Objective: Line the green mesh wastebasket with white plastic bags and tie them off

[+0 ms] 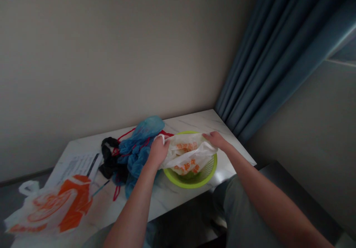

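A white plastic bag [187, 153] with orange print is stretched between my two hands, above a lime-green basket [191, 184]. My left hand [159, 151] grips the bag's left end, fingers closed on it. At the opposite upper corner my right hand [215, 139] pinches the bag. The bag hides much of the basket's inside and its far rim. Just left of my left hand lies a heap of crumpled blue plastic bags [139, 147] with red drawstrings.
Black crumpled plastic [109, 159] lies beside the blue heap. A printed sheet [73, 166] and another white-and-orange plastic bag [52, 209] lie on the left of the marble-patterned table [191, 121]. Blue curtains [267, 55] hang at the right; a wall stands behind.
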Available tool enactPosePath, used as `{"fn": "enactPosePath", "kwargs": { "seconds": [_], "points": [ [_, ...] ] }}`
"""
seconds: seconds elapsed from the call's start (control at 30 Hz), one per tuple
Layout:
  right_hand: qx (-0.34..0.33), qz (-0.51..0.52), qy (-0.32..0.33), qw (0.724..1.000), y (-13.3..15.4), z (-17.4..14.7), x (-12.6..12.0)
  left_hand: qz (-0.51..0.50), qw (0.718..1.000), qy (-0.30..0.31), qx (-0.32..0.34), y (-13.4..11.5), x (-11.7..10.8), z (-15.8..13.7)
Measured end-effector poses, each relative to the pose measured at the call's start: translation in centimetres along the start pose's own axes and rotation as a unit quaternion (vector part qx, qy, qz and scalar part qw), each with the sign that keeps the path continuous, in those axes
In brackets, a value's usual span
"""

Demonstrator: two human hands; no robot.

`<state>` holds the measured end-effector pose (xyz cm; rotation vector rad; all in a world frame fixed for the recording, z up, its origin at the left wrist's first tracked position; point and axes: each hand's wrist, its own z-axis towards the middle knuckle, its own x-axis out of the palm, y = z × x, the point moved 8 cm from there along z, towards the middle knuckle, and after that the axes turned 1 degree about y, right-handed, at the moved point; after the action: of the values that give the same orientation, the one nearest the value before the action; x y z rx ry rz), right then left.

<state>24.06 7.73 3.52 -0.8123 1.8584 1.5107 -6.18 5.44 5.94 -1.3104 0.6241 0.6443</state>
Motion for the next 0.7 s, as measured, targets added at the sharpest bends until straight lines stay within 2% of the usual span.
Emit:
{"fn": "enactPosePath", "kwargs": {
  "seconds": [0.1, 0.17, 0.27, 0.33, 0.4, 0.53, 0.7],
  "points": [
    [0.04, 0.113, 0.042, 0.992, -0.7, 0.0, 1.0, 0.008, 0.999, -0.029, -0.025, 0.3, -0.5, 0.0],
    [0.026, 0.146, 0.026, 0.989, -0.3, 0.1, 1.1, 0.002, 0.998, -0.039, -0.041, 0.6, -0.4, -0.1],
    [-0.008, 0.053, -0.057, 0.997, 0.5, 0.3, 0.1, -0.013, 0.997, -0.03, -0.065, 1.0, 0.5, -0.4],
    [-0.034, -0.014, -0.118, 0.992, 1.3, 0.2, -0.8, -0.016, 0.997, -0.012, -0.071, 1.1, 1.1, -0.6],
    [-0.062, -0.047, -0.151, 0.986, 2.1, 0.0, -1.2, -0.011, 0.998, 0.003, -0.068, 1.1, 1.5, -0.7],
    [-0.07, -0.056, -0.154, 0.984, 2.5, 0.2, -1.2, 0.02, 0.998, 0.007, -0.067, 0.8, 1.0, -1.0],
    [-0.058, -0.052, -0.141, 0.987, 1.9, 1.2, -1.1, 0.037, 0.996, -0.021, -0.073, 0.8, 0.0, -1.1]
  ]
}}
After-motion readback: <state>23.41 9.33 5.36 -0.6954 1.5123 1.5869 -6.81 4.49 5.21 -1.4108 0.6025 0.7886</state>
